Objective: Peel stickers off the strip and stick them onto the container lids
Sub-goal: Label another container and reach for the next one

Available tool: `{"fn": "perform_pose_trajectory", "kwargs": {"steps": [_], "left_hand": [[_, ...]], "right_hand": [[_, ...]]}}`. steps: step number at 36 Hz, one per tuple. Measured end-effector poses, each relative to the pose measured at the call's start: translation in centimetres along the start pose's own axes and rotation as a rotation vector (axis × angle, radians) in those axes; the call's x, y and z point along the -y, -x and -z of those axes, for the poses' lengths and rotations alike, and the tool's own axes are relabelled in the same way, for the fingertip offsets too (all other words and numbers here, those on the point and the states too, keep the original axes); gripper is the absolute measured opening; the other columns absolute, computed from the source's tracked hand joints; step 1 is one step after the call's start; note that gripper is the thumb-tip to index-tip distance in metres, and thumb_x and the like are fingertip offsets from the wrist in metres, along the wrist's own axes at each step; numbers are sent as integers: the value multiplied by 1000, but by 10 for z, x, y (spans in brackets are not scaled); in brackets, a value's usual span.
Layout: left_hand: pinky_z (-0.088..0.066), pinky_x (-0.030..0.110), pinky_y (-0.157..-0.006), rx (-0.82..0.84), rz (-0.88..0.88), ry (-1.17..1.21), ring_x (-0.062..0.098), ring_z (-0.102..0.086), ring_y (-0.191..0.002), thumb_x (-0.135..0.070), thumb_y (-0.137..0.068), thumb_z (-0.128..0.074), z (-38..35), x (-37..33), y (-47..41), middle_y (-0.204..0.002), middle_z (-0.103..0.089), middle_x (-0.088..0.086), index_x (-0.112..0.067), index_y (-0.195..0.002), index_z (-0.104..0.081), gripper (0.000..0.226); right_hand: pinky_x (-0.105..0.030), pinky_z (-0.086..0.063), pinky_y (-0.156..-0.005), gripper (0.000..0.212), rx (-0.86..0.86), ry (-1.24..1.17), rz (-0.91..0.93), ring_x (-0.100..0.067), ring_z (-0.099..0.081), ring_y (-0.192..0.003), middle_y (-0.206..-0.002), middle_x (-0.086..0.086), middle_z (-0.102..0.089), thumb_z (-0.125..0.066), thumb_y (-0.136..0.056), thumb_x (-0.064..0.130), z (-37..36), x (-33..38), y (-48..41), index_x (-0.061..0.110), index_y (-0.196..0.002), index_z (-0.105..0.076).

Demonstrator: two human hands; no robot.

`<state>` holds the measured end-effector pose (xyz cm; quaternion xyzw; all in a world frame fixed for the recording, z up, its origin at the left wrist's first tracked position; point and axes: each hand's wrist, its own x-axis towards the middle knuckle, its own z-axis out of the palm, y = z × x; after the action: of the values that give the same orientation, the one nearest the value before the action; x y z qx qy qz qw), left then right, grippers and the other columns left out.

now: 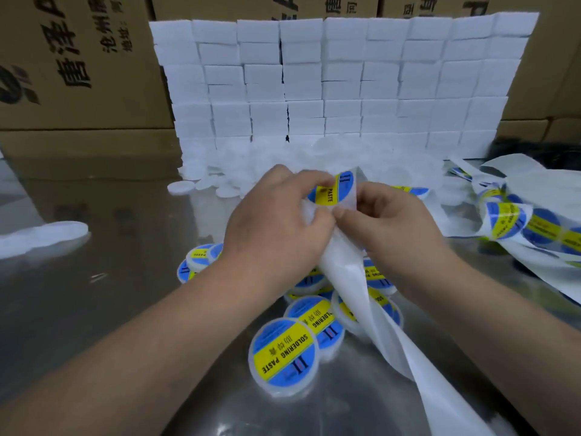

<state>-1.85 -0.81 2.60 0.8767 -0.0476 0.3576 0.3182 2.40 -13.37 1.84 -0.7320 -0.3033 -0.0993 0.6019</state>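
White strip (343,273) pinched, hands (276,228) (390,221) curled together

My feed is evenly lit by cool light from above, and shadows are faint. The shiny grey metal tabletop (110,278) carries soft glare and murky reflections. The wall of white rectangular foam blocks (345,83) and the heap of plain white round plastic lids (226,184) wash out. The edges bow from the wide lens, and the corners soften.

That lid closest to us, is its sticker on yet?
On. The nearest lid carries a blue and yellow sticker reading SOLDERING PASTE, lying flat across its top.
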Motion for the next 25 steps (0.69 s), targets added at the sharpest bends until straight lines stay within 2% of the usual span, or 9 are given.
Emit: {"fn": "perform_pose_trajectory", "kwargs": {"steps": [3, 7, 10, 13, 16, 18, 20, 22, 25], "left_hand": [[-38, 23, -70, 22, -3, -40, 1, -43, -86, -31, -80, -55, 0, 6, 2, -83, -42, -13, -40, -109, -64, 31], [-32, 6, -64, -16, -65, -62, 0, -42, -76, -39, -77, -60, 3, 12, 2, -79, -42, -14, -37, -106, -67, 29], [-32, 6, -65, -9, -87, -119, 0, -41, -78, -45, -74, -58, 5, 15, 2, -78, -41, -14, -37, -108, -67, 36], [-30, 6, -63, 22, -69, -162, -1, -39, -81, -50, -71, -54, 7, 18, 2, -79, -41, -13, -40, -108, -66, 40], [-31, 6, -64, 32, -57, -139, -1, -41, -80, -51, -72, -54, 8, 19, 3, -79, -43, -12, -43, -97, -68, 30], [-32, 7, -63, 1, 14, -52, 1, -45, -77, -49, -75, -56, 9, 16, 2, -80, -48, -10, -51, -75, -62, 6], [-34, 9, -64, -90, 89, 36, 1, -49, -73, -45, -79, -59, 11, 18, -1, -81, -53, -10, -48, -61, -54, 19], [-35, 12, -65, -184, 160, 82, -2, -50, -72, -42, -81, -60, 13, 20, -4, -79, -56, -10, -41, -58, -53, 24], [-31, 13, -54, -283, 236, 161, 1, -45, -55, -39, -86, -57, 15, 24, -8, -55, -49, -12, -31, -54, -53, 33]], "right_hand": [[-34, -36, -56, 22, -11, 62, 29, -17, -42, -62, -72, -29, -51, -58, -85, 12, -1, -3, 1, -10, -80, -55], [-26, -29, -52, 26, 24, 58, 37, -14, -36, -58, -60, -15, -40, -57, -86, 11, -2, -4, 2, -12, -75, -52], [-30, -32, -59, 28, 74, -18, 20, -17, -39, -62, -66, -27, -45, -53, -82, 15, -2, -2, 2, -13, -78, -53], [-31, -32, -57, 18, 120, 52, 26, -18, -40, -63, -76, -31, -48, -48, -82, 4, -2, 0, 3, -13, -80, -53], [-31, -40, -59, 18, 87, 179, 70, -22, -51, -69, -79, -19, -60, -46, -86, 1, 0, -4, 2, 3, -81, -63], [-25, -42, -61, 23, 47, 238, 87, -11, -54, -67, -72, -1, -64, -46, -85, 0, 2, -6, 0, 12, -77, -64], [-13, -35, -50, 25, -1, 301, 67, -2, -49, -57, -59, 10, -58, -45, -83, 0, 4, -11, -4, 14, -72, -61], [-11, -32, -46, 26, -89, 355, 28, 0, -46, -51, -52, 12, -52, -44, -84, 2, 8, -16, -8, 18, -68, -57], [-14, -36, -50, 29, -249, 389, -27, -2, -50, -61, -67, 15, -55, -43, -82, 2, 15, -21, -15, 27, -91, -57]]}}
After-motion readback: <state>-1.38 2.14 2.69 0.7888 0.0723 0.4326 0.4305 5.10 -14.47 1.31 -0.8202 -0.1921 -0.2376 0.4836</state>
